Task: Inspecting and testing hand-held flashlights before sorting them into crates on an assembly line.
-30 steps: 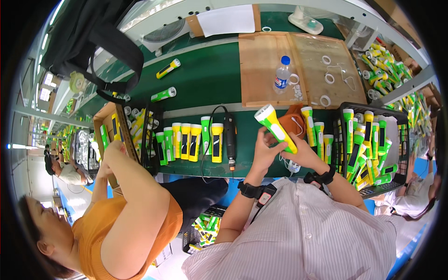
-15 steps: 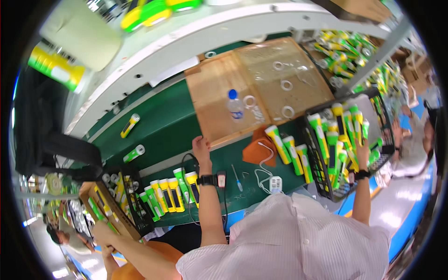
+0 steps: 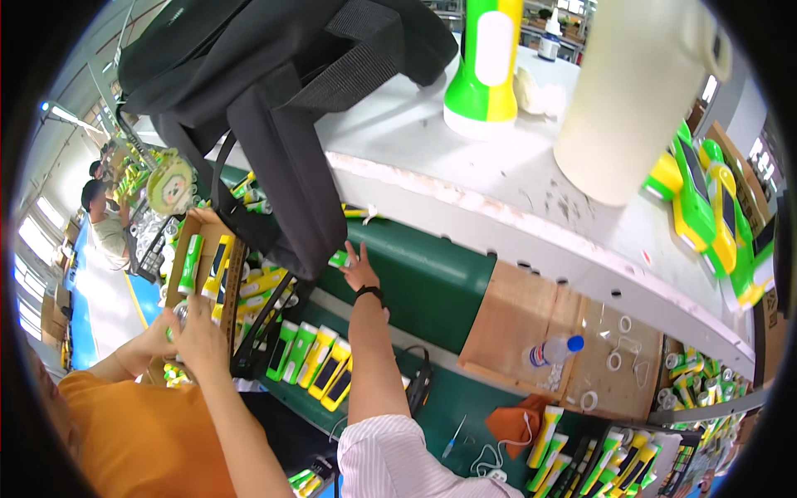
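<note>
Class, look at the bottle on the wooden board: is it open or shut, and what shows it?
Shut. The bottle has its blue cap on the neck; how tightly, the picture cannot tell.

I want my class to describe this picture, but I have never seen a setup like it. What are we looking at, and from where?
There is no machine here: a person works with two bare hands. A wide fisheye camera on that person's head takes the view, so straight edges bend. The wearer's left hand is stretched over a green work surface, right by a green flashlight; whether it grips it is unclear. The right hand is out of view. Nearer the wearer is a row of flashlights. To the right are a blue-capped bottle on a wooden board and an orange pouch. A white shelf holds a black bag. The other hands belong to a nearby person in orange.
</note>
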Tool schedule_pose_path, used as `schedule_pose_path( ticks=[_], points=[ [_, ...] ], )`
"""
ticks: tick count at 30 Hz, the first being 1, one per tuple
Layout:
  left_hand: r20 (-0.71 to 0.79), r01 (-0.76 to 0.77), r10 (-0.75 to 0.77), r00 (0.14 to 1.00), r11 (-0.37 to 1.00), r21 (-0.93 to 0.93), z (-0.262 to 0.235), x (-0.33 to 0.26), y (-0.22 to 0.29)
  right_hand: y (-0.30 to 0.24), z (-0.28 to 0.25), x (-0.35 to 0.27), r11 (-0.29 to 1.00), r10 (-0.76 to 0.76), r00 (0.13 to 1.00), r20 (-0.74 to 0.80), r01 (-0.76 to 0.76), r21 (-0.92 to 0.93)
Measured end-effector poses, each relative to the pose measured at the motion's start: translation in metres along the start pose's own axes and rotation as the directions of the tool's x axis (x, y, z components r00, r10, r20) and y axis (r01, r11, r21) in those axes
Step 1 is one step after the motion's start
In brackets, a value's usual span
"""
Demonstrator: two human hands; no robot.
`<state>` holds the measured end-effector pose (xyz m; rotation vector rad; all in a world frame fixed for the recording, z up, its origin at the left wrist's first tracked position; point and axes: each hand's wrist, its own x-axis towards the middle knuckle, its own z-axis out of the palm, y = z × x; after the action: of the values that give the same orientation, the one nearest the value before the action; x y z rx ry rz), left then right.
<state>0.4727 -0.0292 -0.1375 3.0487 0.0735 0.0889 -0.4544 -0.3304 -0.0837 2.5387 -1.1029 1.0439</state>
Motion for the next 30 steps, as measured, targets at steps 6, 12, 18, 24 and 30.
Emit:
schedule_pose_path(
  ticks=[6,12,18,24,30],
  points=[
    [0.196,0.064,-0.056,0.979,0.998,-0.031,0.015,0.029,-0.017,-0.033,-0.017,0.04,0.746,0.545,0.775,0.32,-0.274,-0.606],
    [-0.119,-0.34,0.323,0.939,0.924,-0.174,-0.066,-0.056,0.006,-0.144,-0.001,0.156,0.81,0.578,0.81,0.105,-0.553,-0.192],
    [-0.241,-0.527,0.512,0.825,0.541,-0.656,-0.21,-0.262,0.036,-0.29,0.018,0.212,0.888,0.014,0.979,0.201,-0.105,0.449],
    [-0.112,-0.353,0.981,0.156,-0.051,-0.934,-0.274,-0.356,-0.004,-0.384,0.022,0.219,0.594,-0.604,0.711,0.359,0.102,0.798],
    [-0.032,0.129,0.793,0.608,-0.139,-0.982,-0.219,-0.41,-0.019,-0.385,0.006,0.169,0.318,-0.61,0.234,0.757,-0.803,0.504]
  ],
)
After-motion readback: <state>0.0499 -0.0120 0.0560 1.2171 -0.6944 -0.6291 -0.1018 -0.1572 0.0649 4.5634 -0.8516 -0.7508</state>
